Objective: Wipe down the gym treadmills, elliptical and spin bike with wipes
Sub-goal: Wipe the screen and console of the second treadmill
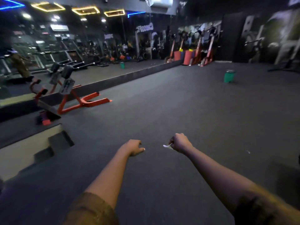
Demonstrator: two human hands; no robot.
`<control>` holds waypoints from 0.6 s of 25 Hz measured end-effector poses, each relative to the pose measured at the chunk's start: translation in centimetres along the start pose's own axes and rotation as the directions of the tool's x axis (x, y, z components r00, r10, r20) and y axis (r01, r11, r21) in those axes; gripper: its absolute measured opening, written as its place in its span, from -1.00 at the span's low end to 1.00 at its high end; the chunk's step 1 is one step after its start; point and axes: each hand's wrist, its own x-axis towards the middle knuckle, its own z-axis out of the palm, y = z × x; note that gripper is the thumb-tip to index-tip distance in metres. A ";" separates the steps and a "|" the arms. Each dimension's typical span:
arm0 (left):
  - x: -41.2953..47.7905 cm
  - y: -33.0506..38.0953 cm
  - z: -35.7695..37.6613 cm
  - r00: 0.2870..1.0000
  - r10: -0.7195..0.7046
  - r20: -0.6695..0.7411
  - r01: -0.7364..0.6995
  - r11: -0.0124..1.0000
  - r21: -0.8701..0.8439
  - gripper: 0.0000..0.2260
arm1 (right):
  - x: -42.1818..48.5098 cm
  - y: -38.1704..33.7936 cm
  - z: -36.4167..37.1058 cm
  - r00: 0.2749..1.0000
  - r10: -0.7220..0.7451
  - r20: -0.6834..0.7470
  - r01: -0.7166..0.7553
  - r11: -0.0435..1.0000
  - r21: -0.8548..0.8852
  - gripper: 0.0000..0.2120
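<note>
The right hand [180, 142] is closed in a fist around a small white wipe [168, 146], and only a corner of it sticks out on the inner side. The left hand [135, 147] holds nothing; its fingers hang loosely curled. Both arms reach forward above the dark floor [162, 103]. A green container [229, 76] stands well ahead on this floor (what is inside cannot be seen). At the left, an orange bench [78, 98] stands before a wall mirror [97, 46].

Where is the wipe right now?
In the head view, the white wipe is held in the right hand, low and just right of centre, its tip pointing toward the left hand over the dark floor.
</note>
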 end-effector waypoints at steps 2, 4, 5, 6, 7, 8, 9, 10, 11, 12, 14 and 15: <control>6.9 0.8 -1.8 0.998 0.059 -0.009 -0.059 0.998 0.014 -0.51 | 5.0 1.7 -1.6 0.998 0.052 -0.043 -0.052 0.999 0.013 -0.77; 12.7 2.2 -3.0 0.993 0.116 -0.011 -0.116 0.993 0.036 -0.51 | 8.7 3.3 -3.0 0.990 0.125 -0.068 -0.122 0.991 0.047 -0.77; 16.0 3.3 -3.8 0.988 0.154 -0.016 -0.153 0.987 0.051 -0.52 | 10.8 4.4 -3.9 0.982 0.171 -0.082 -0.166 0.984 0.064 -0.77; 18.8 4.6 -4.4 0.984 0.180 -0.011 -0.179 0.982 0.051 -0.52 | 12.8 5.8 -4.6 0.973 0.214 -0.092 -0.207 0.975 0.079 -0.77; 21.6 6.1 -5.0 0.977 0.212 0.005 -0.212 0.976 0.054 -0.53 | 14.7 7.3 -5.4 0.961 0.256 -0.101 -0.248 0.965 0.089 -0.77; 24.5 7.7 -5.6 0.967 0.252 0.038 -0.254 0.965 0.068 -0.53 | 16.7 8.9 -6.3 0.949 0.296 -0.111 -0.286 0.953 0.097 -0.76; 27.4 9.4 -6.1 0.954 0.290 0.075 -0.296 0.951 0.084 -0.52 | 18.5 10.6 -7.0 0.935 0.334 -0.118 -0.323 0.941 0.104 -0.75; 30.4 11.0 -6.5 0.941 0.322 0.102 -0.332 0.938 0.098 -0.52 | 20.4 12.4 -7.7 0.921 0.367 -0.128 -0.354 0.928 0.113 -0.75; 33.6 12.7 -7.0 0.929 0.351 0.115 -0.363 0.925 0.111 -0.52 | 22.3 14.3 -8.4 0.907 0.397 -0.139 -0.383 0.916 0.120 -0.75; 36.4 14.3 -7.5 0.921 0.369 0.126 -0.383 0.917 0.116 -0.52 | 24.1 16.2 -9.0 0.896 0.419 -0.148 -0.403 0.907 0.123 -0.75; 42.1 17.3 -8.5 0.902 0.409 0.140 -0.426 0.896 0.128 -0.52 | 28.0 20.3 -10.3 0.877 0.451 -0.164 -0.436 0.892 0.120 -0.77; 45.3 19.0 -8.8 0.892 0.428 0.147 -0.447 0.884 0.137 -0.52 | 30.3 22.7 -11.1 0.867 0.467 -0.174 -0.453 0.884 0.116 -0.78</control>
